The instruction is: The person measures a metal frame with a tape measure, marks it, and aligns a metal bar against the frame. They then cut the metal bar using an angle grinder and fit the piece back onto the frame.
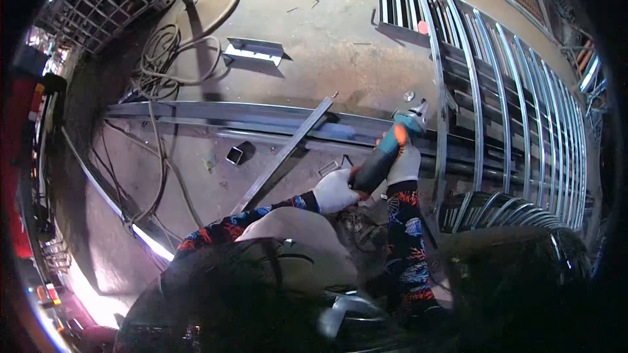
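Note:
Both my hands, in white gloves with orange patches, are closed around an angle grinder (376, 168) with a dark body and a teal head. My left hand (335, 191) grips the rear end of the body. Farther forward, my right hand (404, 162) wraps the body just behind the head. The grinder's head points up and to the right, close to the edge of a metal grille (472, 72) of parallel bars. Below the tool, a long steel beam (261, 117) lies across the floor, with a square metal tube (288, 150) resting slantwise over it.
Coiled cable (160, 59) lies at the upper left by a round base plate (219, 6). A short angle piece (254, 52) and a cut square tube piece (234, 155) are on the concrete floor. Curved metal bars (507, 212) stand at the right.

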The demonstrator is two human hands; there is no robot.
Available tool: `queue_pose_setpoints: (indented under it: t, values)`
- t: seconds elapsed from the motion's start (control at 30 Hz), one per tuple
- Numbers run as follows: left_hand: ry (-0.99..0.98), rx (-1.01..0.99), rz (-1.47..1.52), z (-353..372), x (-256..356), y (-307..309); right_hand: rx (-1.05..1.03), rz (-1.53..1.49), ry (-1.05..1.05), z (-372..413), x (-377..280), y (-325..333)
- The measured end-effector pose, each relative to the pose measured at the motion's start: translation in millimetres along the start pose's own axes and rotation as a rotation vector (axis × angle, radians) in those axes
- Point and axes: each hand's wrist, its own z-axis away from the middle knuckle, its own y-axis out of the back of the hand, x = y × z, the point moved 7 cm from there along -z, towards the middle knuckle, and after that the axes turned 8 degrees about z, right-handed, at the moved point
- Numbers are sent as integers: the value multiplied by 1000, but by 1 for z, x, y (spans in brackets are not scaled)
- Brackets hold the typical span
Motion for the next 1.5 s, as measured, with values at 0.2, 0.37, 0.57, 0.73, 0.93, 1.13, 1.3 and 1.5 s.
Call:
queue_pose_setpoints:
  t: [0.2, 0.37, 0.57, 0.73, 0.93, 1.13, 1.3, 1.5]
  values:
    - [-14, 42, -73, 2, -16, 3, 45, 148, 85, -7, 14, -2]
    - [63, 54, -77, 7, -27, 0, 86, 235, 110, 10, 10, -13]
    - [72, 76, 9, 0, -66, -12, 114, 806, 256, -21, 36, 23]
    - [-33, -52, -109, 1, -49, 6, 118, 890, 218, -35, 34, 47]
    - [-169, 778, -989, 54, -26, 153, 4, 833, 202, -31, -19, 15]
    - [0, 621, -858, 51, -119, 188, -140, 900, 110, -47, -24, 2]
    - [-107, 630, -785, 54, -105, 197, -311, 984, 41, -35, -34, -50]
    - [3, 615, -730, 52, -118, 195, -468, 929, 11, -42, -8, -80]
